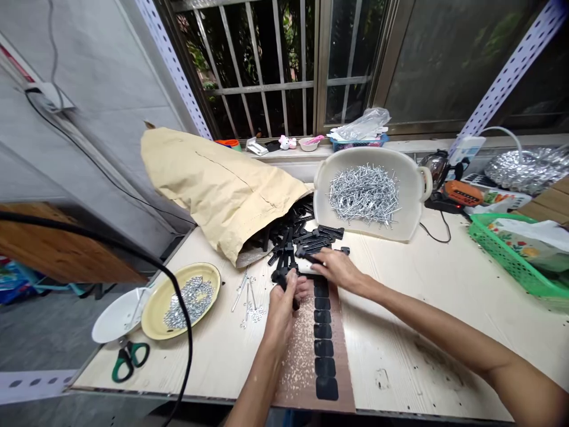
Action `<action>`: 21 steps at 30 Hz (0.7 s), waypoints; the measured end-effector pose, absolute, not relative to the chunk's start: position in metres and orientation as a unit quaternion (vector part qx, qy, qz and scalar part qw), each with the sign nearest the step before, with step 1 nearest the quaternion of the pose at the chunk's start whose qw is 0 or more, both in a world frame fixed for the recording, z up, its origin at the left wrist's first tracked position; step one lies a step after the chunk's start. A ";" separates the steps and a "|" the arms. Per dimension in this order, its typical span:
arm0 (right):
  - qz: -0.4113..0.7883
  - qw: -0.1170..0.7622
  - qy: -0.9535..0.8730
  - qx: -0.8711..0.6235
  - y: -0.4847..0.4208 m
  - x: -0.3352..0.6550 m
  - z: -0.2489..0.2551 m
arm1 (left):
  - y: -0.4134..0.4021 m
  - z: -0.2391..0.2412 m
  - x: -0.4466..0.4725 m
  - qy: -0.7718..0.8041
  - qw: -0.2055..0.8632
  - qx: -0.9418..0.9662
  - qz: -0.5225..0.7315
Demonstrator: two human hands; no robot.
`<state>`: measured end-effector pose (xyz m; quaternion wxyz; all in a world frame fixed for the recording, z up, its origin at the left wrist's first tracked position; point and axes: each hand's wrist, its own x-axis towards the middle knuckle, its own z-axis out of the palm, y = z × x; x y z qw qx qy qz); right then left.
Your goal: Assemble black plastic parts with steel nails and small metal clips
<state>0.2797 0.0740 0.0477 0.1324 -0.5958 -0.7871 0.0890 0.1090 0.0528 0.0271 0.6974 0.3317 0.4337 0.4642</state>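
My left hand (282, 305) is closed around black plastic parts (280, 277), some sticking out past the thumb. To its right, my right hand (338, 268) has its fingers on another black plastic part (307, 255) at the near edge of the pile. Loose black parts (317, 238) spill from the mouth of a brown paper sack (226, 184) lying on its side. Below my hands lies a brown board (306, 362) with a column of black rounded squares (325, 349) and pale specks.
A whitish basin (411, 201) holds many long metal bolts (364, 194). At left are a yellow plate (153, 314) of small metal pieces, a white dish (111, 317) and green-handled scissors (128, 359). A black cable (189, 332) crosses in front. A green basket (507, 261) stands at right.
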 end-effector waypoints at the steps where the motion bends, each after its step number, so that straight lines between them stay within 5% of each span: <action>1: 0.126 0.155 -0.803 -0.562 0.069 0.275 0.050 | 0.054 0.025 0.114 0.415 0.707 0.333 0.466; 4: 0.186 0.164 -0.834 -0.493 0.069 0.265 0.055 | 0.062 0.023 0.118 0.389 0.698 0.316 0.512; 13: 0.106 0.019 -0.795 -0.597 0.111 0.240 0.036 | 0.068 0.040 0.072 0.477 0.630 0.320 0.522; 21: 0.115 0.139 -0.800 -0.572 0.077 0.233 0.049 | 0.063 0.023 0.094 0.400 0.717 0.262 0.507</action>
